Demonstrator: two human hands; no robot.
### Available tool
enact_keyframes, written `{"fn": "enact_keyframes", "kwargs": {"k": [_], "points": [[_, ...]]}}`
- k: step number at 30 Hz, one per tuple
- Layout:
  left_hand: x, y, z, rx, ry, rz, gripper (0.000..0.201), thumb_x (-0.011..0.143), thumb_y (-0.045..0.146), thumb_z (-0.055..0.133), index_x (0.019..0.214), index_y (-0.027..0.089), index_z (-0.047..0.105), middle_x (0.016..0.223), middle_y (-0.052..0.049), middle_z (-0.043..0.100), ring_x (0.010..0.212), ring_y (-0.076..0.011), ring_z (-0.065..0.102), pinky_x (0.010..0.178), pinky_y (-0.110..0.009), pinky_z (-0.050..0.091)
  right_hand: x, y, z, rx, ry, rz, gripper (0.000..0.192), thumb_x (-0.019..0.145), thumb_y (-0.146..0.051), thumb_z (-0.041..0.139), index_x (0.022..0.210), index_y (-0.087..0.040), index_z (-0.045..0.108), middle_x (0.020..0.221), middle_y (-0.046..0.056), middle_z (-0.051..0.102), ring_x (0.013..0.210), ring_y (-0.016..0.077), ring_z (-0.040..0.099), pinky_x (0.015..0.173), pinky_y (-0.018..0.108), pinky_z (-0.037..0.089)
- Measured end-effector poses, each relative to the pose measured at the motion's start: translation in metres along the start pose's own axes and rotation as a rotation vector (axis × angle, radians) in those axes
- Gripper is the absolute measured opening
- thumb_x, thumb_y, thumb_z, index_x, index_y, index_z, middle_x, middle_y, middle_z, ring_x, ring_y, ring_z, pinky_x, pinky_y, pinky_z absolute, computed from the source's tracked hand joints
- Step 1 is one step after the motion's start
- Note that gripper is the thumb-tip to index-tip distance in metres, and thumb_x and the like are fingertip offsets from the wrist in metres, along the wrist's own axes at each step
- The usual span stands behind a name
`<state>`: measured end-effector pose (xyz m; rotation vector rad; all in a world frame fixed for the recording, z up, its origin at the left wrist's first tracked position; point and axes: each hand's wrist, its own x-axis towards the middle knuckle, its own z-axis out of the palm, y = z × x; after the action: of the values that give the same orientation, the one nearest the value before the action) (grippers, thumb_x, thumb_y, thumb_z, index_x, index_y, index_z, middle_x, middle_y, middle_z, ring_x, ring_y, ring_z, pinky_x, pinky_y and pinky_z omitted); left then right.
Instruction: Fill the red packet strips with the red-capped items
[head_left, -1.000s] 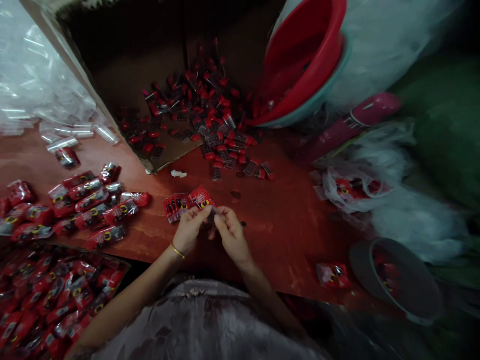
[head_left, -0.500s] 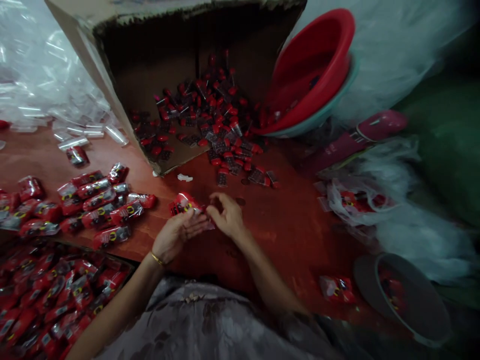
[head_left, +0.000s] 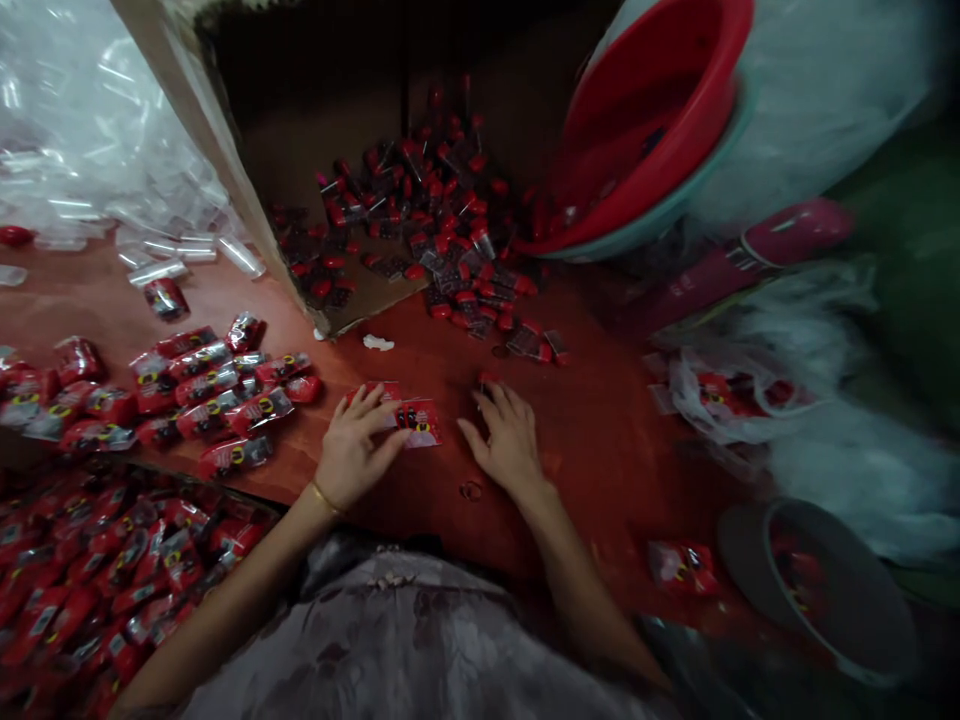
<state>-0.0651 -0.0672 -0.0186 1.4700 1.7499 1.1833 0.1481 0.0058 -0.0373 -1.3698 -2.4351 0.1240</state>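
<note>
My left hand [head_left: 360, 440] rests on the table with its fingers apart, over red printed cards [head_left: 424, 424] that lie flat. The fingers partly cover the cards. To their right, my right hand [head_left: 506, 435] is open, thumb and fingers apart, low over the table. A small red piece [head_left: 487, 378] shows at its fingertips; whether they touch it I cannot tell. A small thin ring [head_left: 471, 490] lies nearer to me. Several red-wrapped clear tubes [head_left: 206, 385] lie in a group left of my left hand.
A tipped cardboard box [head_left: 360, 310] opens toward me, with many red-capped small containers [head_left: 450, 230] spilling out. A red basin [head_left: 739, 60] leans at its right. A purple bottle [head_left: 795, 235], a plastic bag [head_left: 697, 420] and a grey tub [head_left: 757, 560] stand right. Clear sleeves [head_left: 161, 272] lie left.
My left hand has turned palm down onto the cards, and the red item it held now lies on the table or under it. My right hand has moved right, away from it, and opened.
</note>
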Motion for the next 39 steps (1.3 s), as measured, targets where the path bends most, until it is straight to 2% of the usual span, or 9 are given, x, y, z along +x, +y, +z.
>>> {"fn": "enact_keyframes", "kwargs": {"k": [2,4,8,11,14,21,28,33,39], "points": [[-0.001,0.001,0.012,0.288,-0.118,0.190,0.032,0.076,0.031,0.061,0.108,0.027,0.064,0.131,-0.008,0.053,0.131,-0.0299,0.032,0.110,-0.052,0.013,-0.016,-0.013,-0.002,0.041,-0.034,-0.064,0.048,0.087,-0.044,0.045,0.126,-0.017,0.050,0.136,0.013,0.045,0.127,0.0303,0.035,0.101,0.050,0.029],[0.002,-0.001,0.012,0.461,-0.128,0.246,0.034,0.081,0.030,0.054,0.114,0.024,0.060,0.133,-0.010,0.050,0.132,-0.0307,0.030,0.109,-0.053,0.014,-0.023,-0.026,0.000,0.075,-0.123,-0.161,0.048,0.088,-0.044,0.045,0.129,-0.022,0.047,0.137,0.008,0.046,0.130,0.0283,0.033,0.105,0.049,0.025],[0.011,-0.017,-0.007,0.616,-0.011,0.163,0.046,0.082,0.041,0.051,0.122,0.019,0.054,0.135,-0.016,0.046,0.131,-0.0352,0.030,0.105,-0.056,0.021,-0.016,-0.037,0.014,0.101,-0.214,-0.221,0.039,0.091,-0.036,0.043,0.129,-0.028,0.049,0.136,0.001,0.047,0.133,0.0268,0.029,0.108,0.052,0.022],[0.013,-0.029,-0.012,0.599,-0.033,0.125,0.049,0.082,0.043,0.049,0.123,0.017,0.052,0.136,-0.018,0.044,0.131,-0.0351,0.031,0.102,-0.053,0.030,-0.001,-0.032,0.023,0.103,-0.193,-0.205,0.036,0.092,-0.030,0.041,0.126,-0.028,0.052,0.136,0.001,0.048,0.132,0.0265,0.031,0.108,0.052,0.025],[0.011,-0.031,0.003,0.578,-0.086,0.121,0.050,0.085,0.041,0.045,0.126,0.014,0.049,0.138,-0.020,0.041,0.131,-0.0342,0.031,0.101,-0.049,0.033,0.014,-0.022,0.027,0.109,-0.158,-0.215,0.035,0.092,-0.029,0.040,0.123,-0.026,0.055,0.134,0.002,0.050,0.131,0.0265,0.033,0.107,0.051,0.027],[0.012,-0.013,0.049,0.574,-0.013,0.138,0.050,0.086,0.040,0.044,0.127,0.013,0.047,0.139,-0.020,0.040,0.132,-0.0333,0.030,0.103,-0.050,0.031,0.029,0.006,0.031,0.218,-0.041,-0.222,0.034,0.091,-0.018,0.038,0.119,-0.021,0.058,0.128,0.007,0.055,0.127,0.0236,0.040,0.105,0.047,0.033],[0.057,-0.021,0.012,0.634,0.245,0.093,0.042,0.087,0.037,0.042,0.120,0.013,0.053,0.126,-0.016,0.054,0.118,-0.0272,0.049,0.095,-0.039,0.040,0.025,0.009,0.034,0.337,0.174,-0.184,0.029,0.089,-0.023,0.043,0.110,-0.017,0.061,0.117,0.012,0.061,0.112,0.0221,0.054,0.095,0.039,0.044],[0.093,-0.024,-0.003,0.824,0.125,0.020,0.034,0.085,0.041,0.044,0.100,0.018,0.064,0.106,-0.015,0.064,0.099,-0.0289,0.058,0.077,-0.037,0.043,0.025,0.005,0.032,0.313,0.161,-0.170,0.027,0.089,-0.027,0.044,0.106,-0.016,0.062,0.113,0.012,0.063,0.107,0.0228,0.057,0.091,0.039,0.045],[0.085,-0.025,0.002,0.938,0.099,-0.045,0.035,0.088,0.030,0.036,0.100,0.012,0.063,0.096,-0.018,0.065,0.097,-0.0287,0.059,0.073,-0.035,0.041,0.024,0.006,0.031,0.314,0.171,-0.157,0.026,0.088,-0.029,0.045,0.103,-0.017,0.063,0.108,0.010,0.066,0.102,0.0221,0.059,0.090,0.037,0.045]]}}
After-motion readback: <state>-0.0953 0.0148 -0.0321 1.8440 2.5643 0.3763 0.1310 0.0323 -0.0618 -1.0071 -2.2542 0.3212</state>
